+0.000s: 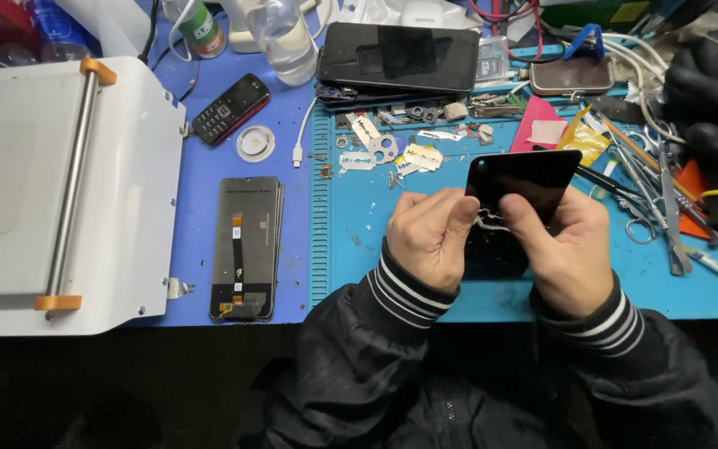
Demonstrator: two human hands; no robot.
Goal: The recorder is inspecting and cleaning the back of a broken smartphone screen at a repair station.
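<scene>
The person holds a thin black glass phone panel (515,187) between both hands, just above the blue ribbed silicone work mat (475,291). The left hand (430,237) is curled closed, pinching the panel's near-left edge between thumb and forefinger; the right hand (563,249) grips the near-right part, thumb pressed on the dark face. Pale, jagged lines show on the panel between the two thumbs, likely cracked glass or torn adhesive, though which one cannot be told. The likely risk is that thumbs pressing against each other flex the sheet until it snaps further, and splinters could cut the fingertips or scatter onto the mat. A slipping pinch could also drop it among the loose razor blades (392,154) lying just beyond the left hand, or onto the scissors and tweezers (654,199) right of the right hand. The panel's long axis runs from the person's chest away and slightly rightward; its far end tilts upward, glossy face toward the camera.
</scene>
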